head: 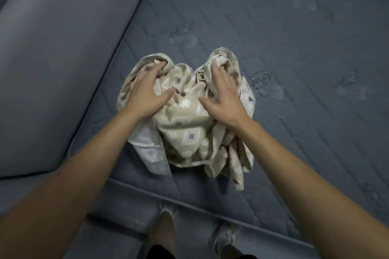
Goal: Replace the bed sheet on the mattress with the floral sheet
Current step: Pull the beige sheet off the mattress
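- On the bare quilted mattress (273,37), my left hand (147,90) and right hand (223,98) each clutch folds of the sheet (189,132)
- Beige bundle, crumpled, diamond-patterned

Sheet: beige patterned sheet (185,130) bunched on the bare grey mattress (294,48)
Left hand (147,92): fingers curled into a fold
Right hand (223,98): fingers hooked into another fold

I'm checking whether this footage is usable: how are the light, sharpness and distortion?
Head view: dim, bluish, even light with no glare; soft throughout, fingertips of the left hand and right hand slightly smeared on the bunched sheet; wide-angle lens stretches the forearms and bends the mattress edge.
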The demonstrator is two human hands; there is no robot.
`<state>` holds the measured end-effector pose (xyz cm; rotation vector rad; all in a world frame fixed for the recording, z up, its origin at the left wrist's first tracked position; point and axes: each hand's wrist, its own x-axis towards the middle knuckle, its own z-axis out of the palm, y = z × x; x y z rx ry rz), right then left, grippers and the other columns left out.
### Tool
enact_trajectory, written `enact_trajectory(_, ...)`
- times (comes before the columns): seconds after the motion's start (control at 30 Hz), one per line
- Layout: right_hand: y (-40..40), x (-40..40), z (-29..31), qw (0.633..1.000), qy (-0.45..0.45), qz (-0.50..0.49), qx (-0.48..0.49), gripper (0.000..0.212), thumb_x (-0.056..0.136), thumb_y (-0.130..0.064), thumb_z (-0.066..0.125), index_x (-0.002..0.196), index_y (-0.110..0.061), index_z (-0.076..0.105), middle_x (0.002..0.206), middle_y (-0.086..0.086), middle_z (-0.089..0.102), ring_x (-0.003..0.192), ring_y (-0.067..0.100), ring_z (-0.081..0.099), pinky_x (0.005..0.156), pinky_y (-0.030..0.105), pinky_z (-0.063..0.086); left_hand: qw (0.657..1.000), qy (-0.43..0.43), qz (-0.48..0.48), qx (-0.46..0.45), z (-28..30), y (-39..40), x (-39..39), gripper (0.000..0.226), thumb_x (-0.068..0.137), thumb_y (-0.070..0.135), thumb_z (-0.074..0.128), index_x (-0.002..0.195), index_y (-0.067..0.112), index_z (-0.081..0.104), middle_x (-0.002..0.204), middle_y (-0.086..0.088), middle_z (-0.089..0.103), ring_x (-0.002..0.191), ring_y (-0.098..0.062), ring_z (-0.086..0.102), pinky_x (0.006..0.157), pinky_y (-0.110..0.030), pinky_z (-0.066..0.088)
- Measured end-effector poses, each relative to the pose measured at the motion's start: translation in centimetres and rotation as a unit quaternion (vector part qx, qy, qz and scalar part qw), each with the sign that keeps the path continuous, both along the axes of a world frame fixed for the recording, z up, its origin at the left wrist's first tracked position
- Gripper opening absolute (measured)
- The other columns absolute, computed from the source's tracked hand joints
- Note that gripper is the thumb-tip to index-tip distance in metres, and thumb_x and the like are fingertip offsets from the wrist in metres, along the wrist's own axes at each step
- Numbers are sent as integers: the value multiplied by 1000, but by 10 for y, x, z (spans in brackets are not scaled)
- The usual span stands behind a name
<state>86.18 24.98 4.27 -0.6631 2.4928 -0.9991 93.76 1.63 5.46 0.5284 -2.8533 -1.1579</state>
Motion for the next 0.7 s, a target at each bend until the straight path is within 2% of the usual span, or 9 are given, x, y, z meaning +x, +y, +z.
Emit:
enact_trajectory(0.07, -3, -8, -19, 993, -20, 10, 118, 100, 84, -74, 42, 166, -29, 7, 173, 5, 12, 160, 26, 6, 128, 48, 9, 996, -64, -65, 21, -15, -19, -7, 95, 77, 60, 64, 161, 30, 31, 163, 3, 39, 150, -16, 33, 123, -34, 25)
enact_trajectory(0.17, 5, 16, -25, 996, -79, 16, 50, 103, 80, -84, 55, 163, -40, 15, 169, -4, 25, 156, 20, 17, 127, 48, 18, 963, -80, -130, 221, -25, -49, 11, 102, 76, 49, 69, 163, 40, 16, 167, 19, 21, 153, 4, 20, 124, -21, 19)
enact_trajectory(0.23, 12, 36, -33, 992, -108, 33, 48, 107, 73, -90, 60, 161, -48, 14, 168, -11, 24, 157, 16, 15, 127, 47, 18, 947, -96, -155, 264, -34, -69, 23, 108, 79, 38, 78, 165, 36, 13, 168, 17, 20, 152, 5, 22, 124, -20, 23)
enact_trajectory(0.3, 13, 45, -47, 985, -157, 10, 68, 107, 70, -91, 61, 160, -47, 25, 166, -13, 31, 154, 11, 22, 127, 44, 23, 961, -101, -142, 214, -49, -82, 27, 111, 80, 36, 88, 165, 30, 18, 166, 13, 29, 150, 2, 29, 125, -31, 29)
enact_trajectory(0.4, 5, 31, -52, 949, -301, -82, -37, 79, 79, -76, 67, 146, -36, 56, 148, -16, 56, 142, 3, 46, 121, 35, 37, 991, -62, -114, 26, -66, -90, 19, 117, 59, 87, 74, 158, 34, 40, 149, 7, 44, 141, -12, 37, 120, -50, 35)
enact_trajectory(0.47, 4, 18, -49, 929, -324, -141, -109, 57, 88, -63, 69, 135, -30, 67, 139, -15, 64, 137, 3, 52, 119, 34, 39, 990, -86, -88, -64, -72, -91, 7, 126, 43, 98, 68, 154, 47, 40, 150, 3, 33, 140, -24, 30, 118, -56, 32)
enact_trajectory(0.53, 12, 12, -53, 938, -252, -209, -109, 69, 83, -68, 70, 144, -37, 58, 154, -11, 51, 146, 5, 40, 123, 37, 30, 986, -146, -55, -51, -80, -90, -5, 143, 35, 95, 76, 159, 52, 19, 161, -1, 16, 150, -32, 18, 122, -59, 22)
enact_trajectory(0.6, 27, 12, -66, 943, -178, -279, 22, 102, 72, -80, 72, 157, -55, 22, 169, -8, 18, 156, 14, 15, 123, 44, 19, 976, -216, -37, -5, -97, -90, -13, 159, 29, 96, 76, 160, 49, 0, 168, 1, 2, 157, -33, 6, 125, -60, 14)
enact_trajectory(0.7, 46, 30, -100, 883, -300, -347, 105, 128, 62, -89, 73, 157, -57, -5, 173, -1, -2, 159, 29, 6, 124, 61, 16, 957, -273, -30, 98, -134, -94, -12, 150, 31, 90, 85, 157, 55, 11, 167, 9, 16, 156, -27, 20, 123, -58, 26)
